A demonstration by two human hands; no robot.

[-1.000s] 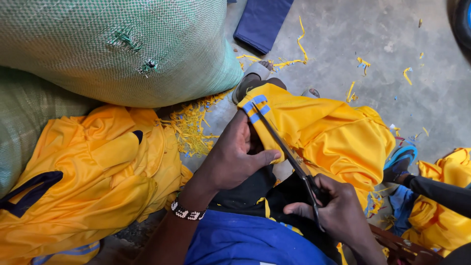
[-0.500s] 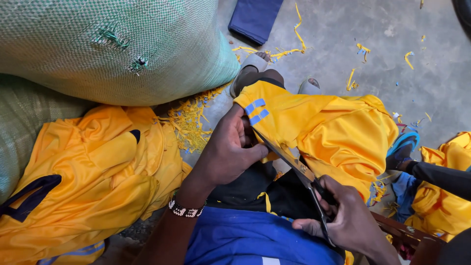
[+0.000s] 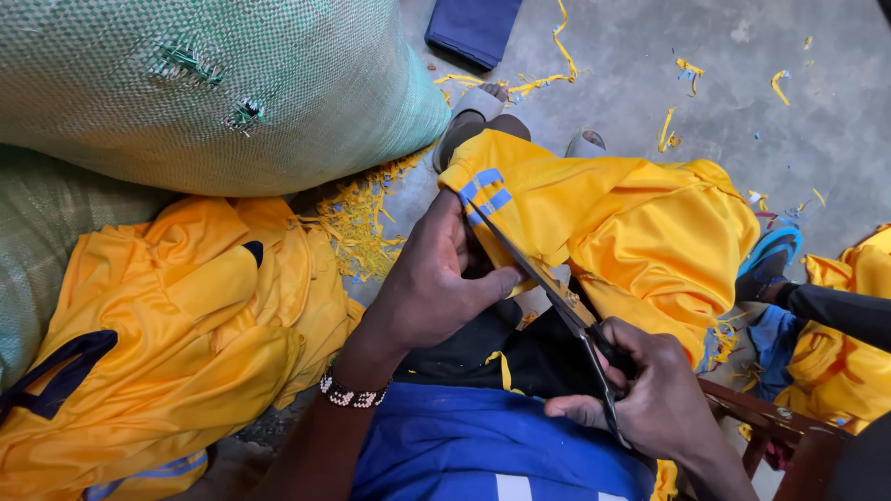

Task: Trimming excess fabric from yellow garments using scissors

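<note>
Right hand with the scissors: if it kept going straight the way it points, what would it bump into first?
The right hand points its scissors up and left. First comes the yellow garment, at the blue-striped edge, beside the left hand. Beyond that probably the green sack; depth is unclear.

The left hand has a bead band of black and white on its wrist, low in the middle of the frame. The right hand is bare. The person wears bright blue clothes with a pale stripe at the bottom edge.
</note>
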